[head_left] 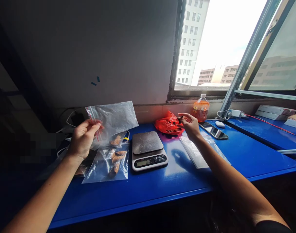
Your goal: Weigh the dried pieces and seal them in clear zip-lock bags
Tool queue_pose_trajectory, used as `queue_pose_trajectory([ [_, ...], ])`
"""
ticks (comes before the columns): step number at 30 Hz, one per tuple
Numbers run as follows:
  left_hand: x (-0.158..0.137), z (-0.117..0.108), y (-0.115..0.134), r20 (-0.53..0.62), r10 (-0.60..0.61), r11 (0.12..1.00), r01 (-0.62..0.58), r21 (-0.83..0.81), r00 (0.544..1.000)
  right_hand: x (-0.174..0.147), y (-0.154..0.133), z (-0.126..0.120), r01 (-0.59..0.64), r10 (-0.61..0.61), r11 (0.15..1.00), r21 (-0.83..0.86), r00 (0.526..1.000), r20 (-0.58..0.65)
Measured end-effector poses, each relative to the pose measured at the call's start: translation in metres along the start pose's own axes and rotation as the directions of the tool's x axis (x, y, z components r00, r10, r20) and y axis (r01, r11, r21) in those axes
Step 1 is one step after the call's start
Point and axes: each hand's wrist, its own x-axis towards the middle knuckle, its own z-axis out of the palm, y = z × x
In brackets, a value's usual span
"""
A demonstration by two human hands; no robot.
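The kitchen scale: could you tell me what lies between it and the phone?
In the head view, empty clear bags lie on the blue table between scale and phone.

The left hand [83, 139] pinches an empty zip bag [114, 118] above filled bags [109, 163]. To their right sits the scale [148, 150]. Beyond it, the right hand [190, 124] touches a plastic bag [168, 124], with a bottle [200, 109] behind and a phone [214, 130] to its right.

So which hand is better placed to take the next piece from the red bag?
Probably the right hand: its fingertips are already at the red bag. The left hand is busy holding the zip bag beyond the scale.
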Motion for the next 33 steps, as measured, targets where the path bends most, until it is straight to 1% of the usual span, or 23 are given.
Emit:
queue_pose_trajectory([
  [4,-0.001,0.001,0.001,0.0,0.006,1.0,-0.006,0.0,1.0,0.005,0.006,-0.004,0.022,-0.022,1.0,-0.018,0.999,-0.039],
  [6,-0.001,0.002,0.002,-0.002,0.009,1.0,-0.009,-0.001,1.0,0.009,0.009,-0.007,0.059,-0.062,0.997,-0.046,0.995,-0.077],
  [9,-0.001,0.002,0.001,0.0,0.01,1.0,-0.01,-0.005,1.0,0.015,0.013,-0.012,0.122,-0.138,0.984,-0.126,0.982,-0.126],
  [13,-0.001,0.002,0.001,-0.003,0.012,1.0,-0.012,-0.002,1.0,0.022,0.016,-0.021,0.155,-0.19,0.957,-0.246,0.974,-0.124],
  [17,-0.002,0.002,0.003,0.0,0.007,1.0,-0.007,0.009,1.0,0.022,0.021,-0.027,0.127,-0.151,0.933,-0.337,0.987,-0.047],
  [19,-0.003,0.002,0.003,0.004,0.007,1.0,-0.007,0.015,1.0,0.021,0.024,-0.028,0.113,-0.12,0.927,-0.358,0.993,0.002],
  [22,-0.003,0.002,0.004,0.005,0.013,1.0,-0.013,0.017,1.0,0.018,0.029,-0.029,0.107,-0.103,0.923,-0.371,0.994,0.031],
  [33,-0.002,0.001,0.003,0.013,0.013,1.0,-0.013,0.009,1.0,0.019,0.039,-0.029,0.093,-0.096,0.894,-0.438,0.995,0.014],
])
